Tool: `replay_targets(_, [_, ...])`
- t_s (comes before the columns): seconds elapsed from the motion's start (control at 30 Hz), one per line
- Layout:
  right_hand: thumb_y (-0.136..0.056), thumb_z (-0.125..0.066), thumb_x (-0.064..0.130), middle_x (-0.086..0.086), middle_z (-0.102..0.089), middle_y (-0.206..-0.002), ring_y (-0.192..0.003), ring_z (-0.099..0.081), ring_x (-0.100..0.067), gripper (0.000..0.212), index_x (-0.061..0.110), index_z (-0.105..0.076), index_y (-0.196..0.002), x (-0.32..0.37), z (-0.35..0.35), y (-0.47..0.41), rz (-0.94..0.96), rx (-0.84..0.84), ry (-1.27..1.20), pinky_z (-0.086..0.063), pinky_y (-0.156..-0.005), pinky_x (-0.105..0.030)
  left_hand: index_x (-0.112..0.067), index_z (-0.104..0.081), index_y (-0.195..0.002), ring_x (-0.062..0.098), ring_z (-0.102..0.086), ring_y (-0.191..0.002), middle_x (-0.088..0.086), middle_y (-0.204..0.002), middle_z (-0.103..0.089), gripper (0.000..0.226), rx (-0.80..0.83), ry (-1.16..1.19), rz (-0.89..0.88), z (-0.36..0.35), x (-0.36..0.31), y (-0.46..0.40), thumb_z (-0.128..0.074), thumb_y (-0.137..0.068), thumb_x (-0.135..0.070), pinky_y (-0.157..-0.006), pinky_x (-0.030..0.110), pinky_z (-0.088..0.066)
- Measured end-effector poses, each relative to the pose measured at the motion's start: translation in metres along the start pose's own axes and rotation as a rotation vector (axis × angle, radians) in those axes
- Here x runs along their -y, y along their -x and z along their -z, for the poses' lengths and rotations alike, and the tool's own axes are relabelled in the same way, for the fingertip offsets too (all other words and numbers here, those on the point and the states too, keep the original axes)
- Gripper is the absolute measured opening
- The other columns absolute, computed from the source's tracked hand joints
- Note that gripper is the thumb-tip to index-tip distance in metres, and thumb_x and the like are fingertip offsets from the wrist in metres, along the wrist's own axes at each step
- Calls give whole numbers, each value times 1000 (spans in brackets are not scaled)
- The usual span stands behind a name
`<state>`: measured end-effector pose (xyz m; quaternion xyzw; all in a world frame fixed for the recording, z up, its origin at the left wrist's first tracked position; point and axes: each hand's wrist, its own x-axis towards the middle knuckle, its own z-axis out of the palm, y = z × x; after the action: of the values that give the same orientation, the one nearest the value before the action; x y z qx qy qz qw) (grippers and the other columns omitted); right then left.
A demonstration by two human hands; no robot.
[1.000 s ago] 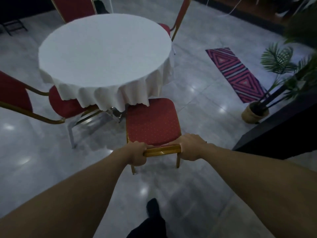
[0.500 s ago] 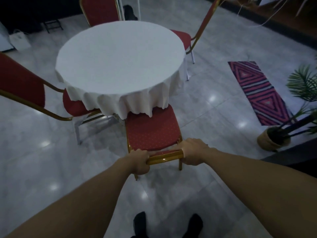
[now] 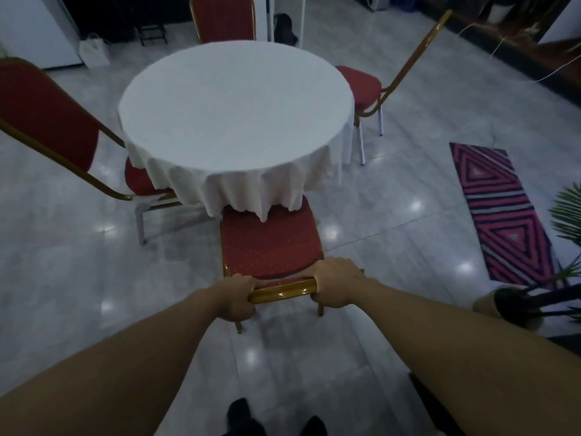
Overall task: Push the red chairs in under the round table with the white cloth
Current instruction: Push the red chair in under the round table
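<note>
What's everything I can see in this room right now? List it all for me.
Round table: one, white cloth, centre.
Chairs: four, red with gold frames; near one held, left, far, right.
Rug: one, pink and dark stripes, right floor.
Potted plant: one, green, right edge.
Bag: one, white, far left.
Left hand, right hand: gripping the near chair's gold top rail.
Shoes: two, black, bottom.

Red dotted near chair with gold frame at centre, plain white cloth above it, pink-and-dark zigzag rug at right, pale grey glossy floor throughout.
</note>
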<state>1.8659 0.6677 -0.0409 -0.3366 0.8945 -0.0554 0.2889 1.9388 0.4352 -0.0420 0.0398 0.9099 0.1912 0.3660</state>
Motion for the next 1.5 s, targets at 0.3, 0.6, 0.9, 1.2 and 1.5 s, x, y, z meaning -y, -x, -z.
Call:
replay_targets(0.3, [-88, -63, 27, 9, -74, -95, -84, -68, -20, 35, 44, -74, -117, -24, 33, -55, 21, 1, 49, -58, -72, -36, -50, -50, -139, 24, -66, -95, -2, -102, -71, 75, -76, 57, -15, 40, 14, -37, -49, -74, -14, -85, 39, -56])
replay_targets(0.6, [-90, -61, 29, 10, -75, -100, -84, -64, -17, 44, 52, -71, -126, -39, 78, -125, 1, -23, 44, -50, -70, -33, -58, -45, -139, 22, -62, -95, -5, -96, -63, 76, -89, 11, -3, 100, 39, -85, -50, -78, -13, -74, 30, -44])
replay_targets(0.9, [-92, -61, 31, 8, -76, -109, -98, -71, -21, 41, 46, -71, -128, -44, 86, -142, 32, -13, 66, -52, -81, -35, -55, -50, -132, 23, -65, -87, -3, -94, -68, 74, -16, 136, -19, 112, 60, -99, -49, -67, -20, -77, 37, -57])
replay_targets(1.2, [-87, -66, 30, 10, -75, -103, -93, -69, -16, 38, 41, -73, -123, -43, 88, -136, 39, -11, 40, -56, -78, -35, -51, -44, -142, 19, -66, -87, -1, -98, -69, 75, 42, 147, -8, 118, 54, -97, -62, -72, -31, -83, 40, -59])
replay_targets(1.5, [-71, -64, 93, 12, -72, -84, -77, -65, -7, 68, 31, -73, -98, -51, 98, -127, 70, -11, -81, -56, -72, -35, -41, -57, -137, 17, -59, -116, -7, -127, -65, 96, 46, 168, 47, 133, 29, -99, -61, -57, -93, -104, 41, -46])
